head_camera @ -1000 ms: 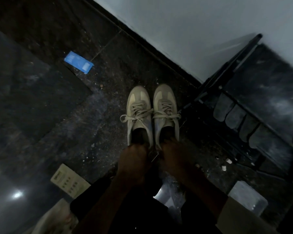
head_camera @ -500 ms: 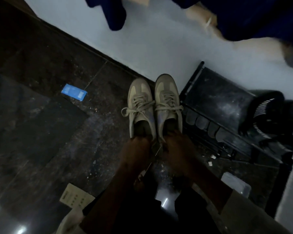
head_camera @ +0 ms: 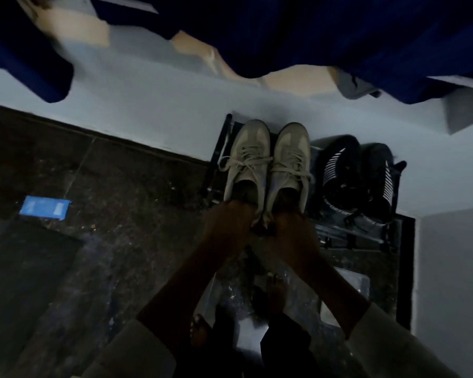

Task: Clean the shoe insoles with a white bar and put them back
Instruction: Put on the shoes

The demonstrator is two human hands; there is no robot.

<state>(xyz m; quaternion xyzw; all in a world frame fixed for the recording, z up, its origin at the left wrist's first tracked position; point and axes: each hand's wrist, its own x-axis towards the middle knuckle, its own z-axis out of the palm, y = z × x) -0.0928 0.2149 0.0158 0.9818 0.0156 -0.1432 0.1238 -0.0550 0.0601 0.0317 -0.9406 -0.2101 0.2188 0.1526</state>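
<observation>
Two beige lace-up sneakers sit side by side over the top shelf of a black shoe rack [head_camera: 216, 156]. My left hand [head_camera: 230, 225] grips the heel of the left sneaker [head_camera: 247, 162]. The heel of the right sneaker [head_camera: 291, 165] is held by my right hand [head_camera: 292, 230]. Both hands' fingers reach into the shoe openings and are partly hidden. The insoles and any white bar are not visible.
A pair of black shoes [head_camera: 358, 181] stands on the rack right of the sneakers. A blue flat packet [head_camera: 44, 210] lies on the dark floor at left. Blue clothes [head_camera: 311, 31] hang from above against the pale wall. My bare feet [head_camera: 273, 293] are below the rack.
Both sneakers have been lifted from the floor beside the rack up and right onto its top shelf, my hands still holding their heels. The view has tilted up to the hanging clothes.
</observation>
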